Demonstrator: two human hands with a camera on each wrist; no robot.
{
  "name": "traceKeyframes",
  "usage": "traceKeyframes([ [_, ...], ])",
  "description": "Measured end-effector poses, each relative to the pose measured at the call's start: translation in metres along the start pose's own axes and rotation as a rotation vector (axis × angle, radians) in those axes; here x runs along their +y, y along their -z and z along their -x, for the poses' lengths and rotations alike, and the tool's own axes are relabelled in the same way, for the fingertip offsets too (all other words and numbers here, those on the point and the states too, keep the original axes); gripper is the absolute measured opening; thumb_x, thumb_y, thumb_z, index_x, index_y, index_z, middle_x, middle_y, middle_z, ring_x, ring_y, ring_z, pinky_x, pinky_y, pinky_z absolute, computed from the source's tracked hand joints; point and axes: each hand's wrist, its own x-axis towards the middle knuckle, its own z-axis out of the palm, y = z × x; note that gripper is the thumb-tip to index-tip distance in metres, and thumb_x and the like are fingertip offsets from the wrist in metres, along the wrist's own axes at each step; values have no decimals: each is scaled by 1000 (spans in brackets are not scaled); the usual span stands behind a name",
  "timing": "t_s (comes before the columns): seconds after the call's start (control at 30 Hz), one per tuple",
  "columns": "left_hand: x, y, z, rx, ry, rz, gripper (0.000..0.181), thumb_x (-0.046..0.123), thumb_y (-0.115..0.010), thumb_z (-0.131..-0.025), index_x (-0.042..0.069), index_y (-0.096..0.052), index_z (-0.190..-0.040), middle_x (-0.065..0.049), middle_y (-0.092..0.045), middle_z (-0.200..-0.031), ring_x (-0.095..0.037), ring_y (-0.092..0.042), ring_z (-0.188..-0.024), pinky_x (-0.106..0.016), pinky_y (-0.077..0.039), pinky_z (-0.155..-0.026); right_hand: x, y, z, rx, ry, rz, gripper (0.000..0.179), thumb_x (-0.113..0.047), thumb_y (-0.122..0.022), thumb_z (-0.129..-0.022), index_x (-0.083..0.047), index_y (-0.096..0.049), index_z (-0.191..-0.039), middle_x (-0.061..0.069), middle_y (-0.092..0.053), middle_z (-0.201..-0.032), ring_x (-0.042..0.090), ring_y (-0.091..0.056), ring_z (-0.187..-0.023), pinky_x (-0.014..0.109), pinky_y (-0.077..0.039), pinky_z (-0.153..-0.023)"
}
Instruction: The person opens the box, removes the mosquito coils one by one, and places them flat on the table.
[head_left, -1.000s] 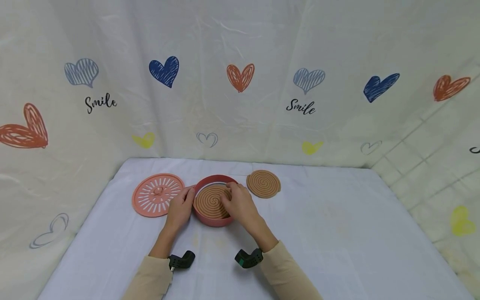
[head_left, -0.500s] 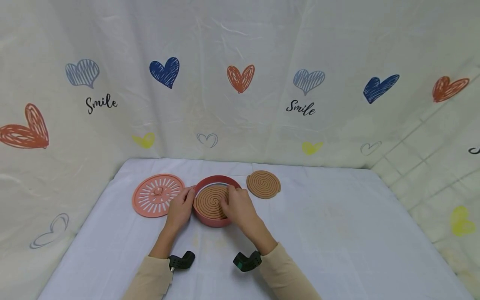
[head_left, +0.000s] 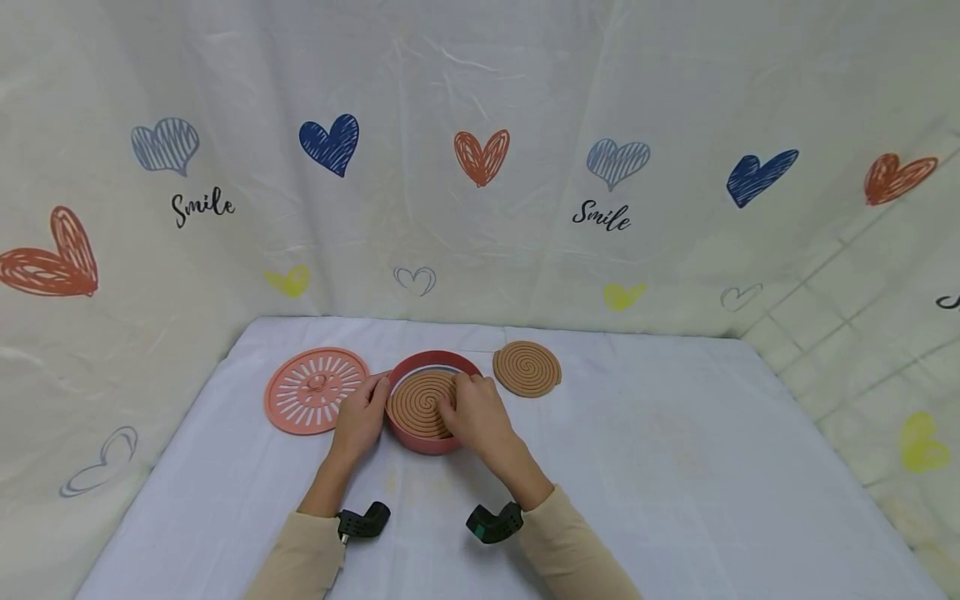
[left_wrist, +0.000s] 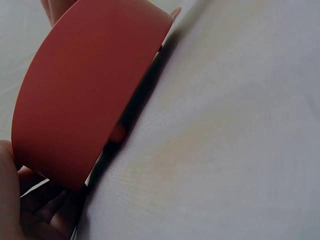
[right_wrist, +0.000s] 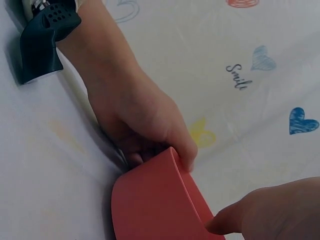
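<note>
We had one coil inside the tin, the second coil and lid left outside; the left hand gripped the tin, the right hand reached in, pinching or not, we couldn't tell.

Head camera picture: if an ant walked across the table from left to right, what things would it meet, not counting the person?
Pink lid with slots → red dish with a brown coil inside → loose brown coil.
</note>
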Motion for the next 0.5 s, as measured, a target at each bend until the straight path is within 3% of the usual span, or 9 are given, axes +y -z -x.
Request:
traceKeyframes([
  [0.5, 0, 0, 1, 8, -15, -8, 49, 45, -41, -106, 12, -61, -136, -11, -65, -136, -28, -56, -134, -50, -45, -112, 0, -1, 0, -9, -43, -81, 43, -26, -71, -91, 6, -66, -119, 23, -69, -112, 35, -63, -104, 45, -58, -87],
])
